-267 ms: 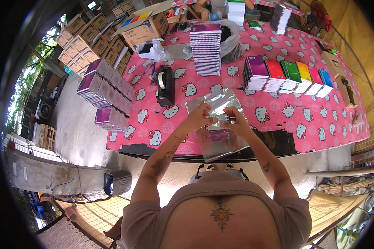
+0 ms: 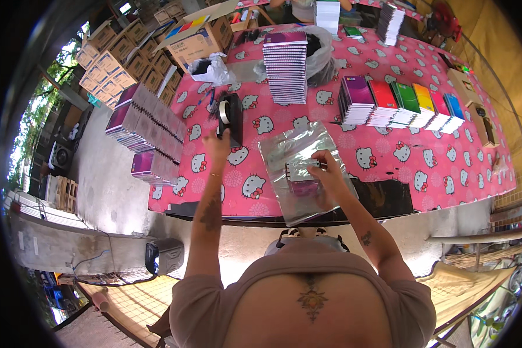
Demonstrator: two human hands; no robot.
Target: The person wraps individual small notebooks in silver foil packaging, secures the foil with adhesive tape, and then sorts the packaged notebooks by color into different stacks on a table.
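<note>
My left hand is at the near end of a black tape dispenser, its fingers apart; whether a fingertip touches the tape is too small to tell. A pale roll of tape sits in the dispenser. My right hand is closed, thumb and fingertips pinching clear plastic film over a spiral notebook. The notebook lies flat on the film near the table's front edge, white above and purple below, partly covered by glossy film.
A tall notebook stack stands ahead, beside a plastic bag. Coloured notebook stacks line the right; purple-covered stacks stand left. An open carton is at the far left. Another person is across the pink table.
My left hand has let go of the film and moved left to the tape dispenser. My right hand stays at the film and notebook. The other person's arm has drawn back.
</note>
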